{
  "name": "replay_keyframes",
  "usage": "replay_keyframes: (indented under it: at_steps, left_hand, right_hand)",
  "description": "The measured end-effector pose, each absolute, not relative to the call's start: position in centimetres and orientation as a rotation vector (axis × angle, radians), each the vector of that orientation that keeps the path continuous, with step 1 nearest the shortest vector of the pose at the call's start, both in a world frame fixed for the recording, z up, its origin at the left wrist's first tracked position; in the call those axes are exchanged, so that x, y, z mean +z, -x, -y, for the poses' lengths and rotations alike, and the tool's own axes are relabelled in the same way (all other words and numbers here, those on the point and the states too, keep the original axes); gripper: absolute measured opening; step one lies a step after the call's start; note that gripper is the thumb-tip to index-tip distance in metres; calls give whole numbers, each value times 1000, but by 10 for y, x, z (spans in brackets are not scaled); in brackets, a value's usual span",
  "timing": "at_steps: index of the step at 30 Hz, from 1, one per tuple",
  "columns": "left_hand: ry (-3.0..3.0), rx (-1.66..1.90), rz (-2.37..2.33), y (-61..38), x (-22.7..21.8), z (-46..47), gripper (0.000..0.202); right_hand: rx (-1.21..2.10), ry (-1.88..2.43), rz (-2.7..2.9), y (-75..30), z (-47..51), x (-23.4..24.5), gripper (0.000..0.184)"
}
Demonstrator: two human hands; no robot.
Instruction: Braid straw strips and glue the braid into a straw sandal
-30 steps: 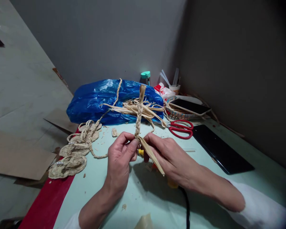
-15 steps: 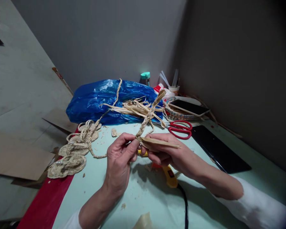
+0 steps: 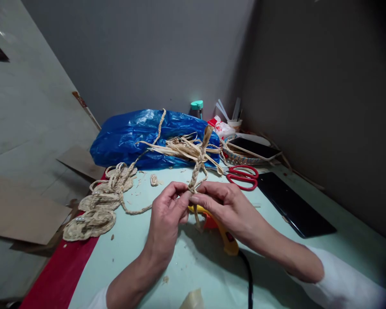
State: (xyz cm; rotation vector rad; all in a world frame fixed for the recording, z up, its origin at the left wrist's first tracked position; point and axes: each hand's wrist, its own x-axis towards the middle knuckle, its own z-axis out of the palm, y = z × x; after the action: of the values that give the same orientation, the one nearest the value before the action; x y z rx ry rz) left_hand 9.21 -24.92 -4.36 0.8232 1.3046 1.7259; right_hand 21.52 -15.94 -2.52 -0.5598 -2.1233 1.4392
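Note:
Between my two hands a short braid of dried straw-like strips [image 3: 196, 174] stands upright, its loose tuft pointing up and away. My left hand [image 3: 170, 206] pinches the braid's lower end between thumb and forefinger. Close against it, my right hand [image 3: 223, 204] is closed with its thumb and fingertips on the strips at the same spot. One loose strip [image 3: 197, 219] hangs down below the fingers. Beneath the hands lies a yellow glue gun [image 3: 229, 245] with a black cord, partly hidden by my right hand.
A blue plastic bag [image 3: 125, 135] with loose dried strips [image 3: 180, 147] lies at the back. Coiled braided pieces [image 3: 90, 223] sit at the left edge. Red-handled scissors [image 3: 242, 177], a black flat panel [image 3: 296, 206] and a basket with a phone [image 3: 255, 147] are on the right.
The loose strip that pointed right across my right hand now hangs downward. My right hand has turned, its thumb now on the braid's base. The braid stands more upright.

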Motion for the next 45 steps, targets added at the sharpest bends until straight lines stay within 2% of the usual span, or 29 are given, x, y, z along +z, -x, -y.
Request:
replay_keyframes:
  at_steps: [7,13,17,22,27,32,35,38,42,45]
  left_hand:
    - [-865,1510,-1260,-98,-45,249,23]
    - [-1084,1472,-1641,-97,-47,251,27]
    - [-1296,1486,-1806,-96,-46,252,20]
    - [-1353,1588,-1842,-99,-44,251,30]
    - [-1592,1642,-1927,-97,-50,249,31]
    - [-2058,1373,-2224,-92,-55,255,24]
    - [-2313,1263,-2285,-94,-52,257,18]
    - [-2529,1157,-2302,-102,-49,253,20]
    - [-2603,938,-2492,-113,-50,248,23]
    - [-2655,867,-2505,-113,-47,248,22]
  right_hand:
    - [1213,621,2131,-213,157,-27,29]
    - [937,628,2369,-215,155,-30,28]
    - [998,546,2440,-218,153,-29,22]
    - [1183,494,2390,-218,153,-24,25]
    - [985,620,2270,-214,152,-24,25]
    - [827,711,2185,-212,150,-29,23]
    - [840,696,2179,-210,153,-31,23]
    - [939,672,2140,-206,158,-31,25]
    - [1189,635,2019,-200,160,-30,26]
    - [1251,626,1921,-199,157,-31,23]
